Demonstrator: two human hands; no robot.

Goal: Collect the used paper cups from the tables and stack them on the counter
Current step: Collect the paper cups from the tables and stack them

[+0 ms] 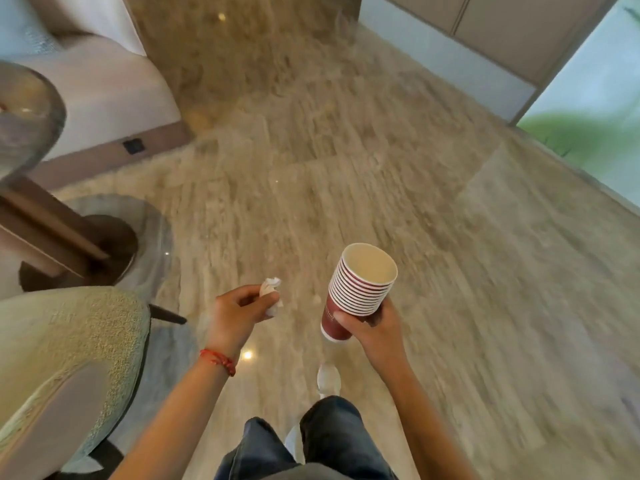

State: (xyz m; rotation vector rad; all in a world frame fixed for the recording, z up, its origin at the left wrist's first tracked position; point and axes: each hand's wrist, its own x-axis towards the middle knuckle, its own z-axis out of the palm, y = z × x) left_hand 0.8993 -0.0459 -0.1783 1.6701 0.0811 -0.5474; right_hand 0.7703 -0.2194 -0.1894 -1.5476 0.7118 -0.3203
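**Carry leg, cups in hand**

Right hand [372,327] fingers [346,322] wrapped round nested stack of red paper cups [358,289], rims up, held above marble floor [381,150]. Left hand [239,308] pinching crumpled tissue [272,292], left of stack. Mid-walk, likely heading for counter; none in view. Next: locate counter, set stack upright.

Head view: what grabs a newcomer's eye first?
The stack of nested maroon paper cups, low and right of centre, tilted and gripped by the right hand over a beige marble floor. Just left of it, the left hand pinches a crumpled white tissue.
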